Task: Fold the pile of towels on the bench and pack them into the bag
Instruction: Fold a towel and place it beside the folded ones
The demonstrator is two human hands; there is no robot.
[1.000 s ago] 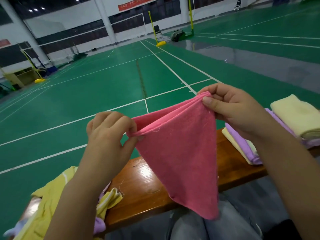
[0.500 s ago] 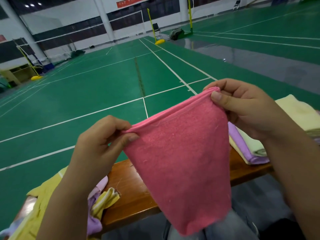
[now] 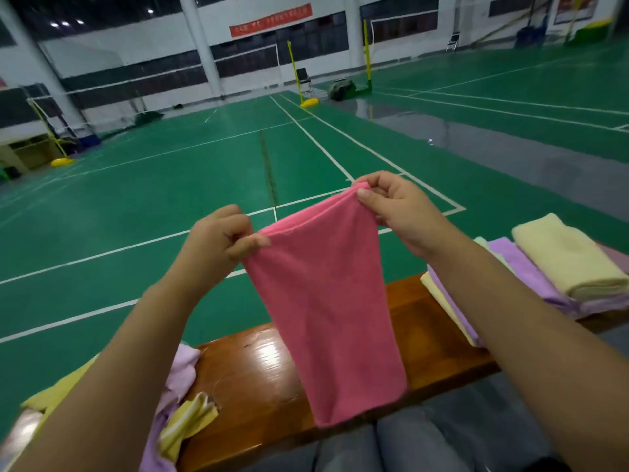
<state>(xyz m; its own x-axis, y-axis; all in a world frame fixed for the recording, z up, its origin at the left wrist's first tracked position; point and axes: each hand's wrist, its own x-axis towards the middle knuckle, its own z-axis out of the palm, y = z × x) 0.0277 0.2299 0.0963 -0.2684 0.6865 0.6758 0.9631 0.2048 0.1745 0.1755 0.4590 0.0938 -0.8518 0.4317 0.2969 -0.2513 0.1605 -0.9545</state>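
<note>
A pink towel (image 3: 330, 301), folded double, hangs in the air over the wooden bench (image 3: 265, 379). My left hand (image 3: 221, 243) pinches its upper left corner and my right hand (image 3: 398, 206) pinches its upper right corner, held higher. The towel's lower end reaches down in front of my knees. A heap of unfolded yellow and lilac towels (image 3: 183, 413) lies on the bench at the left, partly behind my left forearm. Folded towels in cream and lilac (image 3: 551, 270) are stacked on the bench at the right. No bag is in view.
My knees in grey trousers (image 3: 425, 441) sit against the bench's near edge. Beyond the bench spreads a green badminton court floor (image 3: 170, 199) with white lines, net posts and a chair far off.
The view has tilted up and the towel hangs longer and narrower. Both hands hold the same corners, with the top edge pulled straighter.
</note>
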